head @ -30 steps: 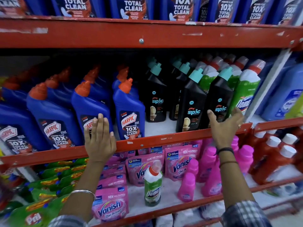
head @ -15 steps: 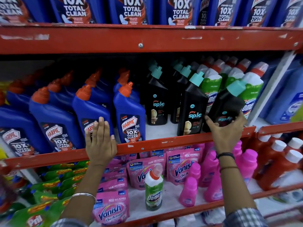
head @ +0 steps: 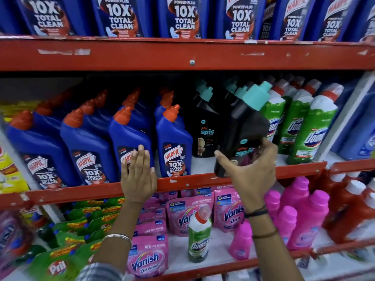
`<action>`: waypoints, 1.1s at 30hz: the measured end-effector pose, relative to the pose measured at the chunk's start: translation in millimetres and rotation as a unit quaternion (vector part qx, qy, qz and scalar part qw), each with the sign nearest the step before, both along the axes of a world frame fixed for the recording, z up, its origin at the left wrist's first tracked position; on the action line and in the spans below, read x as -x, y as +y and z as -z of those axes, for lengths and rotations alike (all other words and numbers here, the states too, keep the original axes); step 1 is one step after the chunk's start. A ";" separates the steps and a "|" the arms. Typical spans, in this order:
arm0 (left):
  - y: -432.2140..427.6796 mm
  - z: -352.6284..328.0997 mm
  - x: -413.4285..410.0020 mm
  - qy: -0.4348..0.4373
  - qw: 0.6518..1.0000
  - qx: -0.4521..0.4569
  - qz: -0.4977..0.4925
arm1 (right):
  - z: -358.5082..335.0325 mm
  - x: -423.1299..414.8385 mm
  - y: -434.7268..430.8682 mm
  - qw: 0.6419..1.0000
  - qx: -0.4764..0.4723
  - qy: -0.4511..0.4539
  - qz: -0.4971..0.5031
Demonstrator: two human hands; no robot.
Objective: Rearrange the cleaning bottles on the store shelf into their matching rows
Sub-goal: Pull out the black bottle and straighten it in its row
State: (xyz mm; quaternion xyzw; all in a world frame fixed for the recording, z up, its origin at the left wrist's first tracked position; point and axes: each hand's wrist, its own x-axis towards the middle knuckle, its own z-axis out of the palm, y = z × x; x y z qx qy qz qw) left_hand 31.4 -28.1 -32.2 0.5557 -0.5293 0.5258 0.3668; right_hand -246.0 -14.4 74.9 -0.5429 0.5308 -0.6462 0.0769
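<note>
Nearest me, my left hand (head: pixel 138 175) rests flat and open on the shelf lip (head: pixel 91 192), holding nothing. My right hand (head: pixel 251 169) has now pulled the black Spic bottle (head: pixel 241 136) off its spot, clamped round its base and tilted right. Behind, the Spic row (head: pixel 205 128) shows a gap, so I judge it's being re-rowed.

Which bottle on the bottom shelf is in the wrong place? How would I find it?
Look at the lower shelf, below the red rail. Among the pink Vanish pouches stands one green Domex bottle. It is the only green-and-white bottle with a red cap there.
</note>
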 end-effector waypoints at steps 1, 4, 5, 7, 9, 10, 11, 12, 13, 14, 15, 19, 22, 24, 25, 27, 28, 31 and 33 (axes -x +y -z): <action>1.0 -1.1 2.2 0.005 1.000 -0.010 -0.002 | 3.5 -10.0 -4.5 1.000 -0.002 0.010 -0.006; 1.2 1.4 -0.2 -0.012 1.000 0.005 0.002 | 2.3 -38.8 -14.6 1.000 -0.021 0.004 -0.012; 1.9 0.6 -1.7 -0.003 1.000 0.001 0.005 | 5.4 -44.4 -20.0 1.000 -0.024 0.006 -0.006; 2.2 -0.2 -1.9 -0.001 1.000 -0.002 -0.002 | 7.1 -54.2 -26.2 0.999 -0.034 0.010 -0.002; 1.9 -0.1 0.0 -0.003 1.000 -0.003 -0.009 | 12.2 -59.8 -33.3 0.999 -0.045 0.016 0.007; 2.5 -1.3 -0.3 -0.003 1.000 -0.007 -0.014 | 15.0 -61.5 -35.1 0.998 -0.058 0.017 0.007; 2.0 -0.7 0.2 0.003 1.000 -0.005 -0.008 | 18.1 -62.8 -37.5 0.998 -0.064 0.016 0.006; 0.9 0.8 -0.2 0.001 1.000 0.003 -0.002 | 21.1 -63.6 -38.7 0.997 -0.070 0.017 0.005; 1.3 1.5 -0.6 0.007 1.000 0.005 0.015 | 23.5 -64.5 -39.8 0.997 -0.074 0.018 0.010; 1.7 1.3 -0.8 0.007 1.000 0.005 0.014 | 25.4 -65.5 -40.5 0.997 -0.077 0.017 0.011; 1.5 1.2 -0.3 0.007 1.000 0.007 0.011 | 26.1 -66.8 -40.9 0.997 -0.078 0.018 0.014; 1.9 0.3 0.0 0.003 1.000 0.004 0.002 | 26.5 -71.4 -39.5 0.995 -0.092 0.026 0.027; 1.1 1.5 -0.9 0.005 1.000 0.002 0.007 | 28.0 -70.0 -40.4 0.994 -0.103 0.033 0.034; 0.9 1.9 -1.3 0.002 1.000 0.002 0.004 | 28.3 -68.4 -40.8 0.992 -0.113 0.043 0.035; 1.0 1.8 -1.3 0.003 1.000 0.001 0.003 | 28.1 -68.1 -40.9 0.992 -0.115 0.045 0.037; 1.2 1.6 -1.1 0.005 1.000 0.000 0.005 | 27.9 -67.5 -40.2 0.991 -0.118 0.048 0.038; 1.0 1.6 -0.8 0.005 1.000 0.000 0.007 | 28.0 -67.4 -39.7 0.991 -0.119 0.048 0.038; 0.7 1.4 -0.6 0.005 1.000 0.003 0.006 | 28.0 -66.9 -38.6 0.991 -0.114 0.055 0.037; 0.6 1.5 -0.7 0.006 1.000 0.002 0.004 | 27.7 -66.6 -38.4 0.991 -0.114 0.060 0.036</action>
